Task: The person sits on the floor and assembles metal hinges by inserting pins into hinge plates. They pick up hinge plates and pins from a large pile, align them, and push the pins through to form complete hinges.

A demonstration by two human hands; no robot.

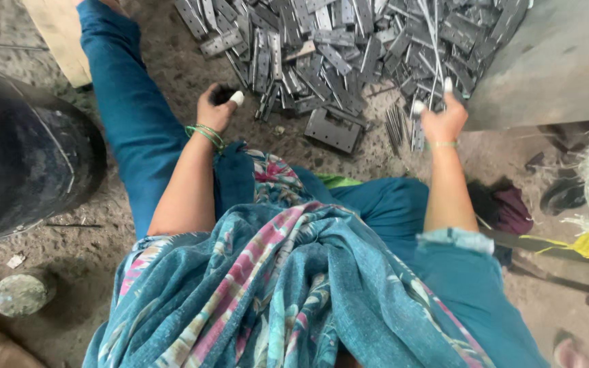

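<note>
Grey flat metal hinge plates [349, 48] lie heaped on the dusty concrete floor [172, 61], the pile spreading along the far edge of the floor in front of my folded legs. One larger rectangular grey hinge plate [334, 129] lies apart at the near edge of the heap, between my two hands, its long axis running left to right with a slight tilt, the right end nearer me.

My left hand [216, 108] rests at the near left fringe of the pile, fingers curled inward with a white-taped fingertip showing; I cannot tell whether it holds anything. The heap lies ahead and to the right of it.

My right hand [444, 119] is raised at the near right fringe, pinching a bundle of thin grey metal rods [434, 41], which point away from me, long axis running near to far. A loose cluster of short grey pins [395, 126] lies on the floor just left of this hand.

The separate plate is about equally close to both hands.

A dark round drum [28, 157] stands well apart at the left.
</note>
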